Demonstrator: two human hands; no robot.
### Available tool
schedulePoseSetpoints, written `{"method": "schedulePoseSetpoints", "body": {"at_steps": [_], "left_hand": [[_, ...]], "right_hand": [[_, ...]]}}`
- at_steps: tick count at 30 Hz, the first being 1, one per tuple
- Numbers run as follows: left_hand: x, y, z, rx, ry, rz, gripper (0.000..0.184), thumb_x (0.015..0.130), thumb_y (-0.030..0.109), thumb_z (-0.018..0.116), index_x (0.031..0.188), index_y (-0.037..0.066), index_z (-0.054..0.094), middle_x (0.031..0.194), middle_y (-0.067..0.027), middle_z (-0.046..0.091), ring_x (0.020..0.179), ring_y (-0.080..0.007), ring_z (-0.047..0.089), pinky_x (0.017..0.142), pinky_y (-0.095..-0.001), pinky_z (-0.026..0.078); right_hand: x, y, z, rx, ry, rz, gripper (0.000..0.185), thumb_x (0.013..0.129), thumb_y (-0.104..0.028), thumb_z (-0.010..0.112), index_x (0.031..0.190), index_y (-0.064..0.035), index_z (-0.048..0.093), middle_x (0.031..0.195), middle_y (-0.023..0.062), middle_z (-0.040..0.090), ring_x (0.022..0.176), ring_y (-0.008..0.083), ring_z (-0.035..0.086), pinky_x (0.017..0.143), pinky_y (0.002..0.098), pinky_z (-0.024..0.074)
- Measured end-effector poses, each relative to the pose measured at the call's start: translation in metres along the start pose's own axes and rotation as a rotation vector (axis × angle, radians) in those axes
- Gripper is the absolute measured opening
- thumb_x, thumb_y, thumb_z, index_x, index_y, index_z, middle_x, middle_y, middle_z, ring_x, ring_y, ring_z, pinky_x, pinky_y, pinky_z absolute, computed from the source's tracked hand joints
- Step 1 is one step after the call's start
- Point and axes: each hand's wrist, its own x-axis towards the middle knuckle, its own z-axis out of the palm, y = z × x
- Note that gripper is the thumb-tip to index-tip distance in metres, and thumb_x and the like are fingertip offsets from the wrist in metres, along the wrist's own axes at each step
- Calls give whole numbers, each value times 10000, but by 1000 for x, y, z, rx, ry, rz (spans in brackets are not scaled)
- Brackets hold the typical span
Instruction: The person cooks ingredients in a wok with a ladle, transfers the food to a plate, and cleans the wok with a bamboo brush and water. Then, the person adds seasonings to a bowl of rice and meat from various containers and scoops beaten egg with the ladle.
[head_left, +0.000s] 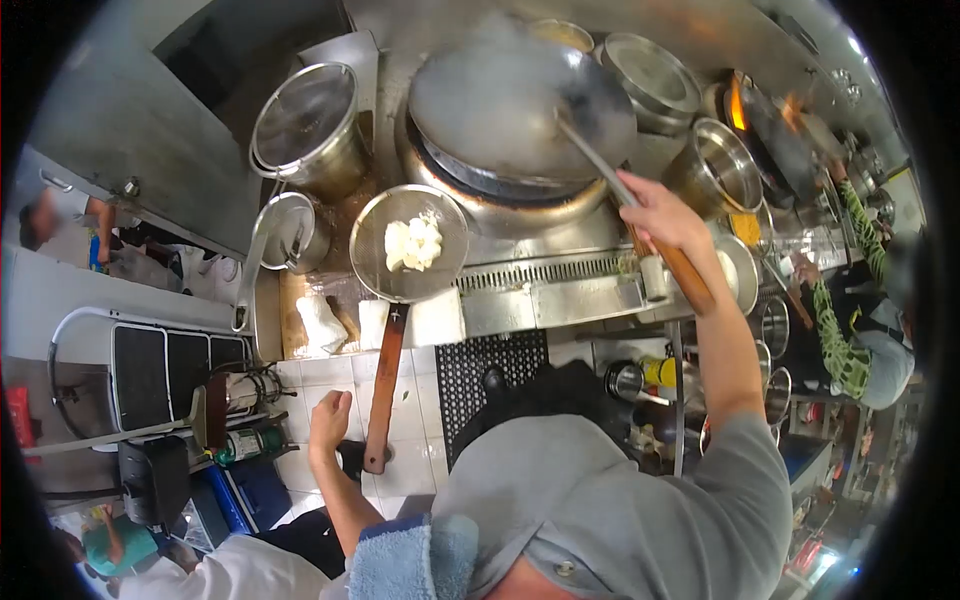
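Steel ladle (pixel 594 156), its handle gripped by the right hand (pixel 665 212), reaches into the steaming wok (pixel 604 102). Near the strainer's (pixel 371 240) handle is the left hand (pixel 328 425), finger spread unclear; white pieces (pixel 413 243) lie in the strainer.

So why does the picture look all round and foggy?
Head view: black curved corners and bent edges suggest a very wide lens; pale steam or smoke hazes the wok; a light glares at lower right; the right hand looks fairly clear.

The ladle handle (pixel 685 275) is orange-brown, the food pieces (pixel 413 244) creamy white.
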Motion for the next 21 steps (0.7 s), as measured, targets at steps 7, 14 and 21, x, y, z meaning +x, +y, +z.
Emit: {"method": "schedulePoseSetpoints", "body": {"at_steps": [7, 14, 21], "left_hand": [[31, 0, 12, 64, -121, 102, 331, 864, 278, 598, 991, -22, 650, 936, -214, 674, 900, -341, 654, 792, -401, 504], [39, -13, 16, 102, -108, 120, 327, 860, 266, 601, 1002, -25, 649, 925, -178, 688, 884, -278, 662, 777, -373, 498], [31, -26, 17, -17, -65, 67, 324, 844, 282, 615, 974, -11, 660, 919, -209, 684, 863, -321, 664, 776, -381, 507]], "right_hand": [[-1, -12, 19, 134, -48, 8, 655, 842, -39, 548, 1446, -63, 295, 632, -9, 469, 462, 78, 436, 390, 255, 381], [15, 18, 9, 76, 295, -7, 685, 809, -46, 562, 1429, 16, 278, 645, 34, 511, 468, 85, 458, 385, 282, 397], [9, 0, 22, 296, 48, -22, 636, 821, -73, 563, 1398, 33, 319, 588, 12, 455, 459, 95, 457, 393, 282, 406]]}}
